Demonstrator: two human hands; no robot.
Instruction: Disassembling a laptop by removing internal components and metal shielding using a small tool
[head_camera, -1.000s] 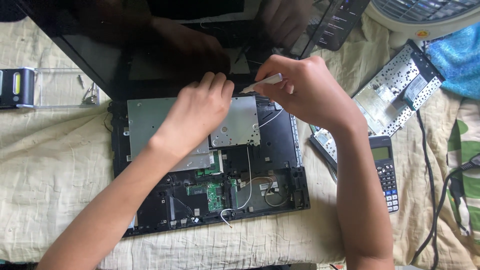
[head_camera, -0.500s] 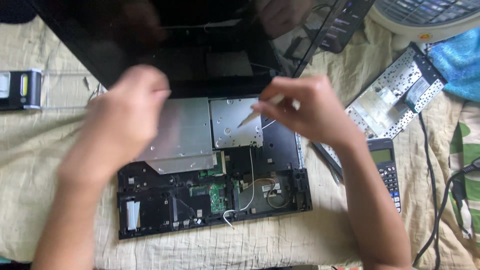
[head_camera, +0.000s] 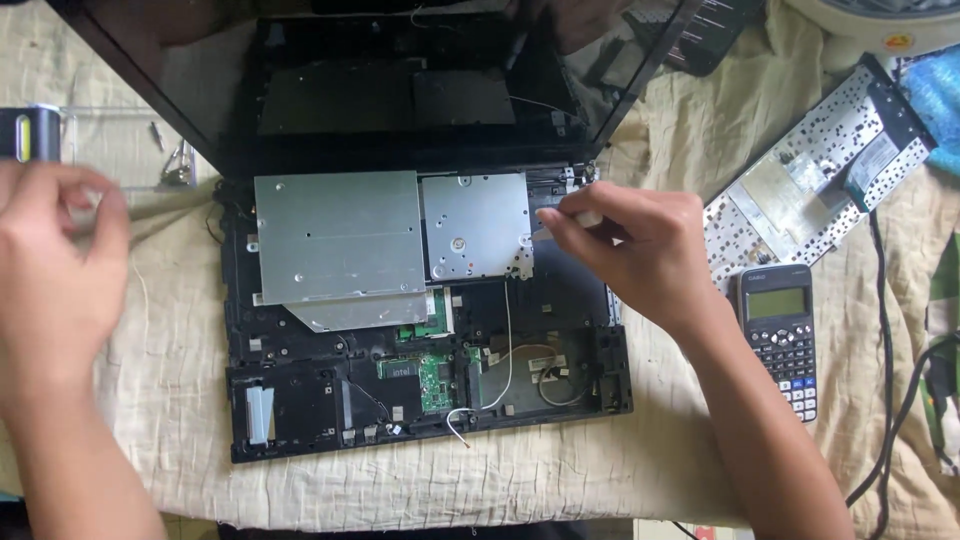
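Cream cloth (head_camera: 560, 480), wrinkled, spread under everything. At centre: one opened laptop base (head_camera: 420, 330), keyboard deck removed, screen (head_camera: 400, 70) tilted back behind. Inside, two silver metal plates side by side: a large one (head_camera: 340, 240) at left, a smaller drive cover (head_camera: 475, 228) at right. Below them, one green circuit board (head_camera: 432, 380), plus thin white and black wires looping toward the front edge.

Right hand (head_camera: 640, 250) at the base's right hinge area, fingers pinched around one slim pale tool (head_camera: 570, 218), tip just beside the smaller cover's right edge. Left hand (head_camera: 55, 270) lifted off to the left, well apart from the base, blurred; fingers curled loosely, thumb meeting fingertips, anything held too small to tell.

Further out: one detached keyboard panel (head_camera: 810, 180) lying face down at upper right, one dark calculator (head_camera: 780, 335) just below it, black cables (head_camera: 905, 390) along the right edge, one clear plastic box (head_camera: 120, 145) at upper left, one white fan base (head_camera: 880, 20) at top right.
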